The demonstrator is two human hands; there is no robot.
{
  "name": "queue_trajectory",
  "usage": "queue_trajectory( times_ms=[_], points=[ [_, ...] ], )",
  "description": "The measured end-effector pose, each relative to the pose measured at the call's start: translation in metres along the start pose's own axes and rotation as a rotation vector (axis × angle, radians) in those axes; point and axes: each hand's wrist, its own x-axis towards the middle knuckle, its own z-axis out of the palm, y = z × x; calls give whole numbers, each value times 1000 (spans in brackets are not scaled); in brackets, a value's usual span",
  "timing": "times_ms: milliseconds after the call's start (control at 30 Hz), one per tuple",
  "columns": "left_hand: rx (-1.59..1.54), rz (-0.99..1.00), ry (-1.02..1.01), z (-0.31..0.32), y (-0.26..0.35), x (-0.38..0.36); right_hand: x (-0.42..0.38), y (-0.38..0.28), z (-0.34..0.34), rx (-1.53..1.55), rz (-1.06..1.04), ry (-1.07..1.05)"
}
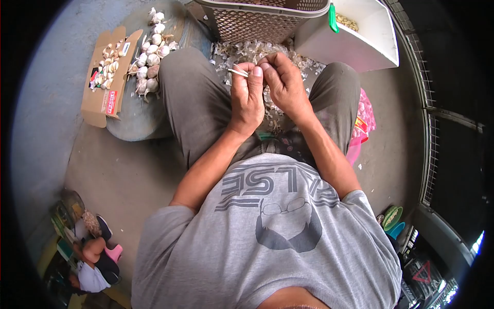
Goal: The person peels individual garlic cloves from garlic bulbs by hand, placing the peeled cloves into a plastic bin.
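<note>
My left hand [247,98] is closed, with a thin white strip [238,72] sticking out past its index finger. Close against it, the fingers of my right hand [284,85] are bent into a pinch, fingertips at the left thumb; what they pinch is hidden. Both hands are over my lap, above a litter of garlic skins [306,64] on the floor. To the left, whole garlic bulbs [153,59] lie in a heap on a round bluish surface [139,123]. Loose garlic cloves [107,68] sit in an open cardboard box [95,107] beside them.
Ahead stands a plastic crate [252,26] with mesh walls. Right of it, a white bin [365,38] holds pale cloves [347,22], with a green handle [333,19] at its rim. A pink mesh bag [365,110] lies by my right knee. Another person [92,265] sits at lower left.
</note>
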Motion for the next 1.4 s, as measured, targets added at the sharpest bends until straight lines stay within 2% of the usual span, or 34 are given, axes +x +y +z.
queue_trajectory(
  times_ms=[100, 133, 167, 233, 333, 467, 600, 700, 767, 833, 867, 933, 1000, 1100, 1133, 1167, 1233, 1333, 1400],
  points=[
    [-141, -90, -37, 0, 4, -1, 2, 5, 0, 144, 176, 28],
    [-153, -92, -69, 1, 4, -4, 1, -2, -7, 499, 456, 22],
    [-96, -40, -121, 1, 2, -3, 0, -4, -6, 516, 451, 48],
    [-128, -26, -88, 6, 1, 2, -1, -4, -10, 506, 453, 44],
    [-324, -286, -135, 3, 12, 3, 1, 5, -23, 760, 536, -36],
    [-455, -421, -187, -4, 6, 6, -3, 4, -33, 1011, 564, -118],
    [-604, -544, -163, -7, 18, 6, -11, -1, -31, 1044, 586, -108],
    [-657, -503, -158, -6, 15, 6, -13, -4, -38, 1043, 547, -41],
    [-703, -501, -125, -15, 9, 12, -11, -12, -48, 900, 500, 133],
    [-742, -503, -74, -27, 5, 18, -5, -1, -71, 883, 369, 194],
    [-746, -509, -70, -29, 6, 18, -1, 4, -90, 769, 374, 81],
    [-697, -521, -81, -25, 9, 17, 0, 2, -84, -293, 8, 70],
    [-606, -525, -113, -20, 12, 15, -4, -8, -79, -775, -70, 16],
    [-471, -481, -220, -21, 5, 12, -8, -23, -60, -438, 108, -136],
    [-400, -483, -196, -19, 4, 11, -6, -23, -53, -487, -64, -174],
    [-369, -480, -208, -19, 4, 10, -7, -27, -45, -515, -137, -152],
    [-310, -473, -230, -17, 9, 9, -7, -34, -32, -400, -87, -153],
    [-298, -496, -203, -15, 13, 9, -9, -26, -22, -348, -193, -208],
    [-263, -466, -206, -14, 11, 8, -6, -16, -20, -310, -258, -151]
  ],
)
